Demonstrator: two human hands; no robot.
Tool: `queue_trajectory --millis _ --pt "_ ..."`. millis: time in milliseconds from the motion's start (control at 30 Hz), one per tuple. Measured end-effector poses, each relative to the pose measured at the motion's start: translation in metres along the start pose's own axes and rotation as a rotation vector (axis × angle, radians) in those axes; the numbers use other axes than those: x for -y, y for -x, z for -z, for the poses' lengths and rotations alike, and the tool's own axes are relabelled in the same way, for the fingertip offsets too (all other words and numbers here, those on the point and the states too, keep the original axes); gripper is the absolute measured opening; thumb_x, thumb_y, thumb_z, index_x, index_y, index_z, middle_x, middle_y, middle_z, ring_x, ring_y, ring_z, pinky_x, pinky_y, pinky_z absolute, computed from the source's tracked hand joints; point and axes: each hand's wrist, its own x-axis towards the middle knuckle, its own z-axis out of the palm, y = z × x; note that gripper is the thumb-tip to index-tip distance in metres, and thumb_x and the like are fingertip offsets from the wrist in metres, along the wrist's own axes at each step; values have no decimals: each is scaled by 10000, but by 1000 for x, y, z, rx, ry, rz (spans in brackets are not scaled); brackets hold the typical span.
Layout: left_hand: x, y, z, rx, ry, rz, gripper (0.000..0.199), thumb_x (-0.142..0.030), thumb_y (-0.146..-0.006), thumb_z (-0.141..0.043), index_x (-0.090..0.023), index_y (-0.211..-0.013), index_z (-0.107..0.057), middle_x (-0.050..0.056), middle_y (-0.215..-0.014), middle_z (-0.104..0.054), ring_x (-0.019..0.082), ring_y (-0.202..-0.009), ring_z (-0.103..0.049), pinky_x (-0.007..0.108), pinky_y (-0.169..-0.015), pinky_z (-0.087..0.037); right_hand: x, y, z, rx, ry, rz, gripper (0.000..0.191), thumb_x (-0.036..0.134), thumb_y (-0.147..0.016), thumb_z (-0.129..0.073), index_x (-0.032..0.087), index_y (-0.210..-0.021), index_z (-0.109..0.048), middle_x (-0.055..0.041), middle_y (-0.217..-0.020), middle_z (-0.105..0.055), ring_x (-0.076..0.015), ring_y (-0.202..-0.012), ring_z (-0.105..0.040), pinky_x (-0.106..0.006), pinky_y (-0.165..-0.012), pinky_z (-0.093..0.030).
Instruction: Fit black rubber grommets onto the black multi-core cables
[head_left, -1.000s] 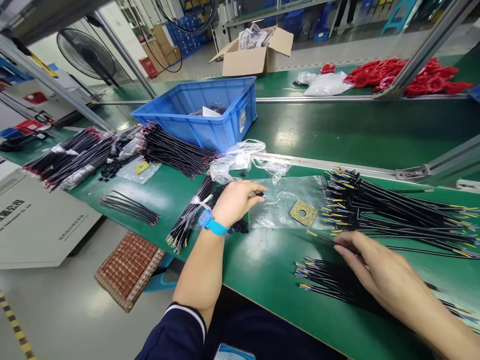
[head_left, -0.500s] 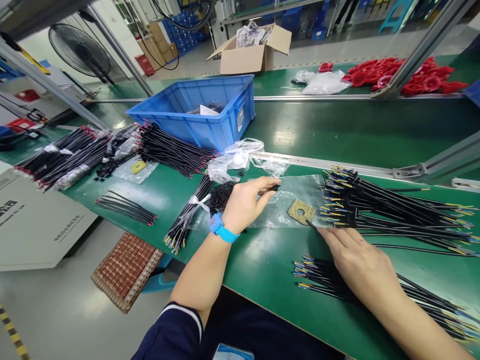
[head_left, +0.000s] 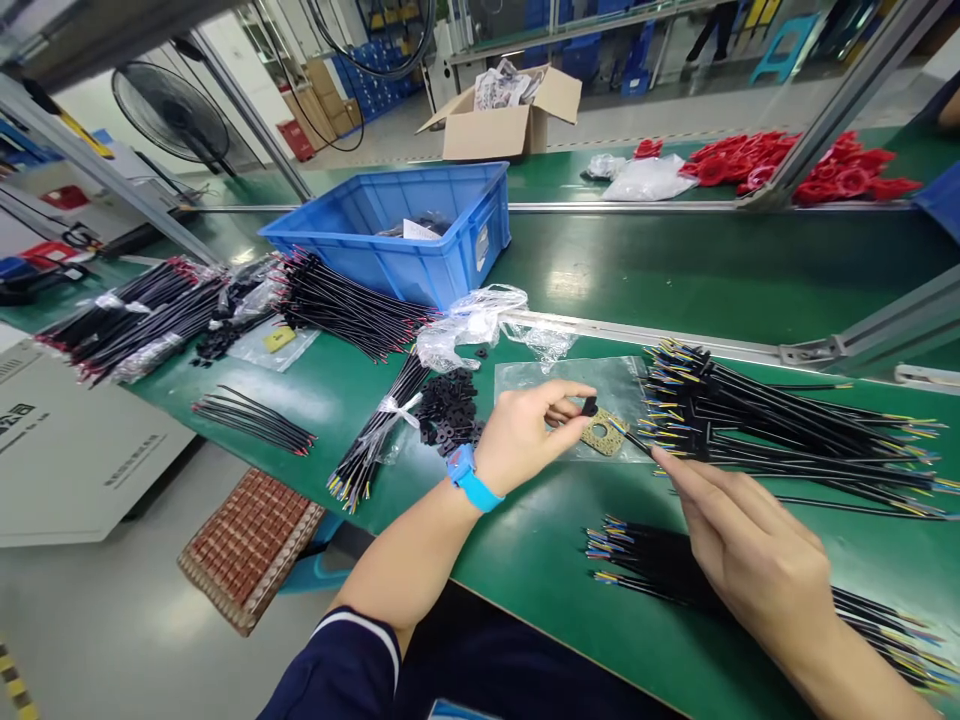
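Between the thumb and fingertips of my left hand point(head_left: 529, 430) is a small black plastic part point(head_left: 589, 406). My right hand point(head_left: 750, 535) pinches a black cable point(head_left: 637, 440) close to its end, where thin coloured wires stick out toward the left hand. The part and the wire ends are close together but apart. Below them a tan square pad point(head_left: 604, 434) with a round hole lies on a clear plastic bag point(head_left: 525, 375). A heap of small black parts point(head_left: 450, 405) sits left of my left hand. One cable bundle point(head_left: 645, 560) lies partly under my right hand.
Cables with black parts on them point(head_left: 780, 420) are stacked at the right. A blue bin point(head_left: 420, 260) stands behind, with crumpled plastic point(head_left: 472, 325) before it. More cable bundles point(head_left: 352, 305) lie leftward. A metal rail point(head_left: 660, 335) crosses the green table point(head_left: 517, 560).
My left hand has moved right, bringing the black part over the pad and near the cable end. My right hand has lifted the cable end off the pad and shifted slightly right.
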Motion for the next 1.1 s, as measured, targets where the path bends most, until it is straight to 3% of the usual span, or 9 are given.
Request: queue_trajectory --millis 167,367,567,633,700,800,933,1000,1100 --pt "-6 4 -9 27 49 54 272 -164 -870 -767 -194 -1140 -787 -9 -862 -848 124 -728 -798 250 -794 -695 2 0 2 -12 -33 6 734 -40 -939 -671 200 -1606 -482 -46 -1057 -757 -135 -834 -672 -271 -888 -519" --pt "-4 5 -11 -1 26 2 284 -154 -864 -791 -184 -1146 -788 -9 -856 -851 116 -699 -798 220 -768 -688 1 1 3 31 6 29 681 -72 -922 -656 149 -1553 -530 -44 -1039 -746 -136 -823 -637 -273 -841 -501" --pt "3 14 -26 -90 -367 -372 207 -157 -986 -663 -159 -1145 -795 38 -897 -850 169 -743 -813 278 -718 -685 4 2 5 60 21 50 617 -89 -917 -617 110 -1500 -569 -61 -1066 -751 -156 -860 -635 -286 -844 -493" --pt "1 16 -30 -71 -443 -423 218 -192 -1021 -629 -166 -1145 -806 40 -845 -839 171 -698 -798 286 -692 -675 4 1 5 44 28 51 605 -88 -914 -621 104 -1486 -580 -68 -1067 -755 -160 -859 -645 -289 -840 -498" --pt "-2 16 -31 -29 -321 -360 214 -240 -1020 -661 -178 -1156 -814 50 -896 -850 158 -710 -797 273 -728 -675 3 -1 7 21 37 50 579 -71 -907 -658 103 -1457 -604 -75 -1059 -762 -164 -848 -659 -298 -840 -503" --pt "-7 12 -27 85 129 -89 224 -287 -989 -724 -193 -1167 -821 67 -1035 -859 160 -841 -823 266 -842 -678 1 -4 11 -36 51 49 526 -3 -877 -768 87 -1381 -651 -82 -1004 -776 -164 -795 -668 -306 -803 -502" --pt "-9 7 -25 240 583 255 268 -314 -906 -815 -164 -1127 -821 78 -909 -855 193 -856 -834 288 -839 -686 1 -4 20 -99 47 56 501 15 -808 -850 106 -1276 -696 -54 -908 -782 -152 -732 -667 -291 -741 -492" --pt "-9 7 -24 254 584 267 262 -330 -853 -868 -164 -1053 -830 81 -924 -855 194 -848 -830 298 -844 -683 1 -4 23 -115 57 54 467 24 -804 -858 109 -1236 -703 -46 -888 -785 -145 -712 -670 -281 -736 -497" --pt "-11 8 -21 234 436 108 170 -305 -863 -866 -184 -981 -845 67 -974 -859 169 -842 -816 291 -871 -668 2 -6 23 -118 49 37 318 47 -868 -808 101 -1164 -706 -57 -876 -782 -135 -698 -673 -271 -735 -497"
